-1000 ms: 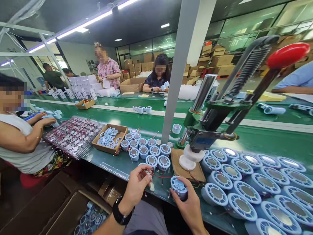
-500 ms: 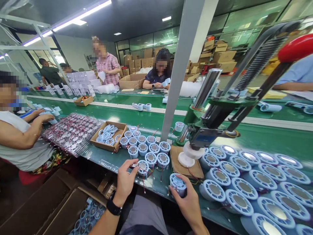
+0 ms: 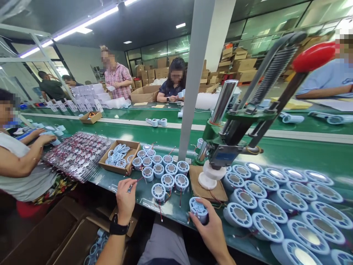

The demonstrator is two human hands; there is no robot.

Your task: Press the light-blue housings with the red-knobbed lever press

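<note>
My right hand [image 3: 210,224] grips a light-blue round plastic housing [image 3: 198,207] at the table's front edge, thumb and fingers around its side. The housing's blue spoked face is up. My left hand [image 3: 126,195] has thumb and forefinger pinched together at the end of a thin red wire, left of a group of blue housings. That wire runs to the front-left housing [image 3: 148,173], which has a grey disc in its top. Between my hands stands another housing [image 3: 158,192] with wires hanging over the edge.
A hand press with a red handle [image 3: 314,58] stands over white round pads [image 3: 207,180] on cardboard [image 3: 194,176]. Rows of housings [image 3: 267,224] fill the right. Left are a box of blue rings [image 3: 129,170], wired parts [image 3: 77,154] and a co-worker [image 3: 24,154]. A grey post [image 3: 190,92] rises behind.
My left hand has moved left, away from the housing between my hands, to the red wire. My right hand keeps hold of its housing. The view has shifted slightly.
</note>
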